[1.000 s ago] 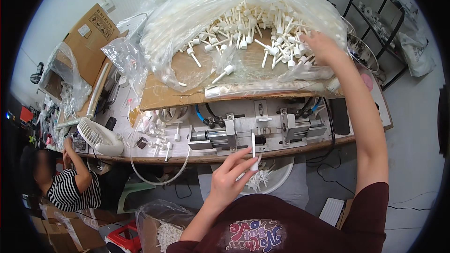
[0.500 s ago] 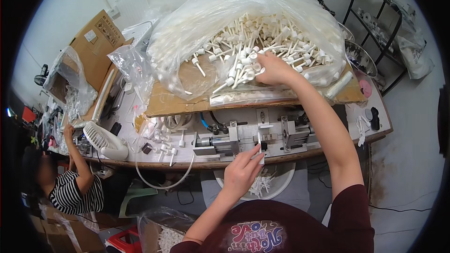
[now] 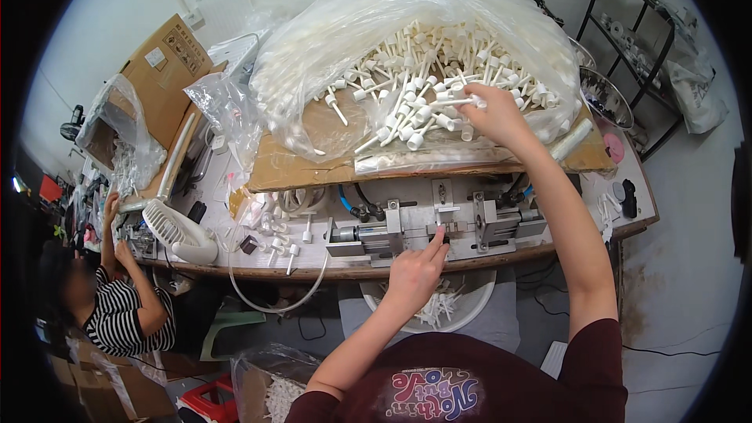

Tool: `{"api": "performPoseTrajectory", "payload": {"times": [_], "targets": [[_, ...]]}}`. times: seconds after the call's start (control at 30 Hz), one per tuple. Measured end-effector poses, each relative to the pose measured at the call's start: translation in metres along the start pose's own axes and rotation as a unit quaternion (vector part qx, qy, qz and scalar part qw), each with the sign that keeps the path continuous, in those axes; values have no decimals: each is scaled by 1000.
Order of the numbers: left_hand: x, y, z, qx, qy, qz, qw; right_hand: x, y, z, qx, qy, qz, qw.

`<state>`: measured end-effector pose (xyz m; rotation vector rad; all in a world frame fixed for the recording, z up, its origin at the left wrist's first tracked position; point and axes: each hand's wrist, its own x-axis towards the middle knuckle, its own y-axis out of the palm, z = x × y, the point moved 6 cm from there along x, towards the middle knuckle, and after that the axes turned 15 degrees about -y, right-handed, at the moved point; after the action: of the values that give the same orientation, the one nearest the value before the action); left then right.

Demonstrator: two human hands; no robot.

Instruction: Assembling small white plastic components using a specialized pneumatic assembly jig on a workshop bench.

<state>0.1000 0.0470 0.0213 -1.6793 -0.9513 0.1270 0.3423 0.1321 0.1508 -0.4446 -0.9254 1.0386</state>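
My left hand [image 3: 419, 272] is at the metal clamping fixture [image 3: 446, 229] by the table's front edge. Its index finger stretches out onto a small white part [image 3: 441, 218] in the middle of the fixture, and the other fingers are partly curled. I cannot see anything held in that hand. Above the front of a big heap of white capped sticks [image 3: 423, 113], my right hand [image 3: 492, 116] is closed on a white capped stick [image 3: 456, 102]. The stick's shaft points left from my fingertips. A clear plastic bag [image 3: 329, 39] is draped around the heap, which rests on cardboard [image 3: 298, 168].
Below the table edge stands a white basin [image 3: 478, 305] of white sticks. A white fan [image 3: 176, 231], a hose [image 3: 274, 312] and loose capped parts [image 3: 291, 257] lie to the left. A co-worker in a striped shirt [image 3: 129, 317] sits far left. A black shelf [image 3: 627, 39] stands right.
My left hand has moved slightly forward, its index finger now on the fixture instead of on a white upright piece. My right hand has shifted right and lifted a capped stick from the heap.
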Motion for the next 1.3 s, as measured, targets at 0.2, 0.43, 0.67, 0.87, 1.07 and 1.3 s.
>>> {"api": "performPoseTrajectory", "payload": {"times": [0.2, 0.43, 0.67, 0.87, 1.07, 1.3], "targets": [[1, -3, -1, -28, -7, -3, 1000, 1, -13, -28, 221, 112, -29, 969], [2, -11, 2, -115, -35, 34, 992, -15, -34, 2, 323, 64, -126, 936], [25, -58, 15, -635, -218, 66, 739, -115, 2, 71, 470, 79, 47, 878], [18, -71, 6, -623, -160, 166, 747, -162, 40, 65, 572, 150, 69, 804], [21, -69, 1, -629, -191, 163, 736, -176, 54, 64, 609, 163, 60, 774], [8, -65, 3, -501, -140, 106, 847, -181, 49, 42, 584, 174, -72, 790]]}}
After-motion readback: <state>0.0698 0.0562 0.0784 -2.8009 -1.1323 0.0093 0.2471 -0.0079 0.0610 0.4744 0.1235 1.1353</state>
